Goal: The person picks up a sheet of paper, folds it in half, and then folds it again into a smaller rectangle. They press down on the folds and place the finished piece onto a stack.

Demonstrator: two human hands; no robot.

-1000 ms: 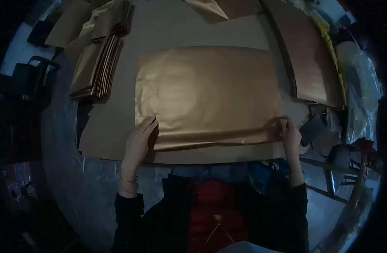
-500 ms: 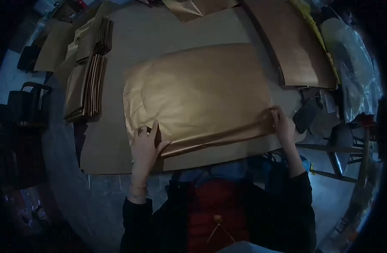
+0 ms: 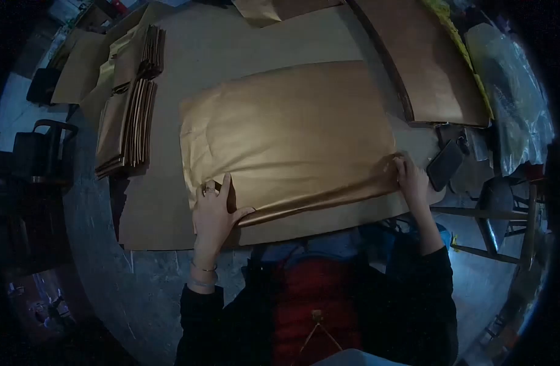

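At the far left a dark chair [image 3: 45,152] stands beside the tabletop [image 3: 170,201], which is covered by a plain brown sheet. On its left part lies a stack of folded gold sheets [image 3: 127,122], fanned so that the edges show, with a second smaller bundle [image 3: 149,52] just beyond it. Nearer the person, the left hand [image 3: 214,213] rests palm down on the near left corner of the large gold paper sheet [image 3: 292,128], fingers spread and the thumb tucked under the folded near edge, so that the corner is pinched between thumb and fingers; bracelets show on the wrist. The gold paper sheet lies flat in the middle of the tabletop, slightly turned, its near edge rolled over into a soft fold that runs from one hand to the other. At the near right corner the right hand [image 3: 411,180] is closed on that fold, fingertips curled over the paper's edge. Just right of that hand a dark phone [image 3: 445,165] lies on the tabletop, and beyond it a large brown board [image 3: 438,67] sits tilted. At the far right hangs crumpled clear plastic [image 3: 511,97].
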